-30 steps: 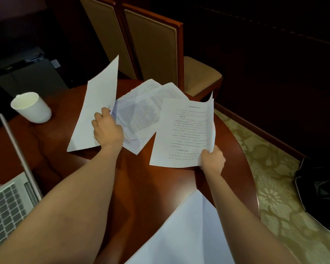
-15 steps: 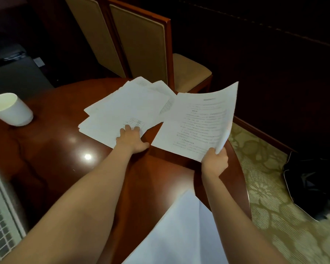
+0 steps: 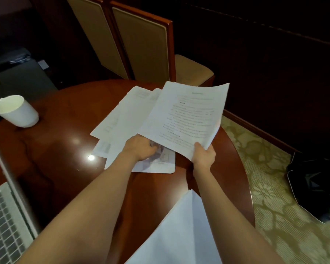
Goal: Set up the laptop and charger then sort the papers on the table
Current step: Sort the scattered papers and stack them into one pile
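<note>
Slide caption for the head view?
Right hand holds a printed sheet over the pile; left hand touches the pile.

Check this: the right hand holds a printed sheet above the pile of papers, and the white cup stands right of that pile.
Wrong side for the cup. The head view shows the white cup left of the pile of papers; the right hand does hold the printed sheet above it.

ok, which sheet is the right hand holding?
The sheet of printed text, pinched at its near corner by the right hand and held above the pile, which lies flat on the table under the left hand.
</note>
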`<act>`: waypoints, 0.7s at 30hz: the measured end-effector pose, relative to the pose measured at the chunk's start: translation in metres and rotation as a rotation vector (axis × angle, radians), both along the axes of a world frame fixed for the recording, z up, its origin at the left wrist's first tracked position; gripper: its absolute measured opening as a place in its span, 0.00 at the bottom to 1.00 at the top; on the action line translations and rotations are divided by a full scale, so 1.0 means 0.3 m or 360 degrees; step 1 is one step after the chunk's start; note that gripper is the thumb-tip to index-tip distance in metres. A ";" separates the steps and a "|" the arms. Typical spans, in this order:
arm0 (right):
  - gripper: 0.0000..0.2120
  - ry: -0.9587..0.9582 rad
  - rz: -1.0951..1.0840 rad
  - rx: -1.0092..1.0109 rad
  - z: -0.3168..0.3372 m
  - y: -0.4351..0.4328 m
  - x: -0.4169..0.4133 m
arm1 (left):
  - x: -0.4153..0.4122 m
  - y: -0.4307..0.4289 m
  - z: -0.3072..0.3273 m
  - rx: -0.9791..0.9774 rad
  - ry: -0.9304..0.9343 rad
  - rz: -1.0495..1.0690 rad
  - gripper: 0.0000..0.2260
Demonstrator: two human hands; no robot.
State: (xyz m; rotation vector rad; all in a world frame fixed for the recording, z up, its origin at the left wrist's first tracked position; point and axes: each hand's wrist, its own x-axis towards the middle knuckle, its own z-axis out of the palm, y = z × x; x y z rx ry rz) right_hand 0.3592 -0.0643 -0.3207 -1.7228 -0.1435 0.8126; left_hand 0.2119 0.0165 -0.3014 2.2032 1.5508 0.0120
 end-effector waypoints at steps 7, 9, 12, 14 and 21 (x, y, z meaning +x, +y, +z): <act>0.03 -0.0202 0.0697 -0.0506 0.013 0.036 -0.068 | -0.192 0.155 0.015 0.0028 -0.0002 0.0830 0.16; 0.11 -0.0241 0.0810 -0.0588 0.020 0.057 -0.076 | -0.205 0.167 -0.005 -0.0086 0.0009 0.0864 0.18; 0.08 -0.0441 0.0947 -0.0692 0.018 0.092 -0.094 | -0.163 0.126 -0.041 -0.0134 0.0056 0.0692 0.19; 0.16 -0.0671 0.1022 -0.0758 0.011 0.113 -0.099 | -0.133 0.119 -0.046 0.0034 0.0024 0.0682 0.18; 0.38 -0.0717 0.0799 -0.0530 -0.014 0.166 -0.064 | -0.170 0.243 -0.059 0.0028 0.0410 0.0602 0.27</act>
